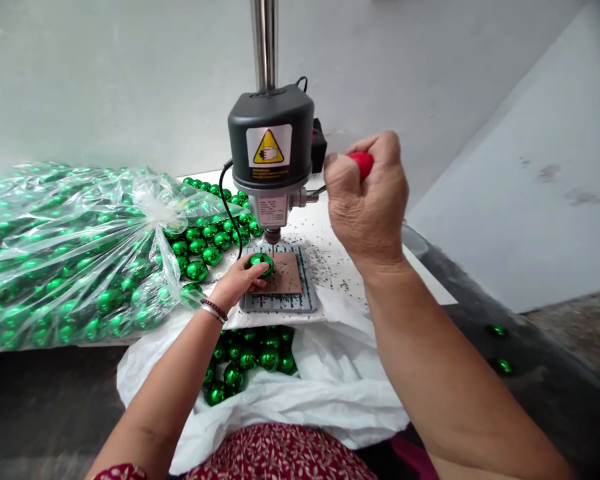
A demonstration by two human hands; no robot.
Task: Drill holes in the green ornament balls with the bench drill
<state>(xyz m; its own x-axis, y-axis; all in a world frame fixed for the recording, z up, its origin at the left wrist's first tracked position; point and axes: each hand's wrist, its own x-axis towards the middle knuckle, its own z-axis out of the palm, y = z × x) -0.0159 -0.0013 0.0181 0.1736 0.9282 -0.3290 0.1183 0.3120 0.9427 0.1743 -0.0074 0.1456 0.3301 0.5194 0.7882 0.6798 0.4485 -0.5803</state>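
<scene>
A shiny green ball ornament [261, 265] is held in my left hand [240, 275], thumb across its front. The ball is over a brown board [286, 280] on the grey base [280, 304] of a small drill press [271, 143]. The thin drill bit [274, 249] comes down right beside the ball; whether it touches cannot be made out. My right hand [367, 200] is wrapped round the red knob [362, 164] of the feed lever, at the right of the drill head.
At left lies a tied clear plastic bag [80, 260] full of green balls, with loose balls [210, 232] beside it. Below the table's front edge a white sack [340, 387] holds several more. Dark shavings litter the white tabletop [340, 260]. A black cable [225, 200] hangs left of the drill.
</scene>
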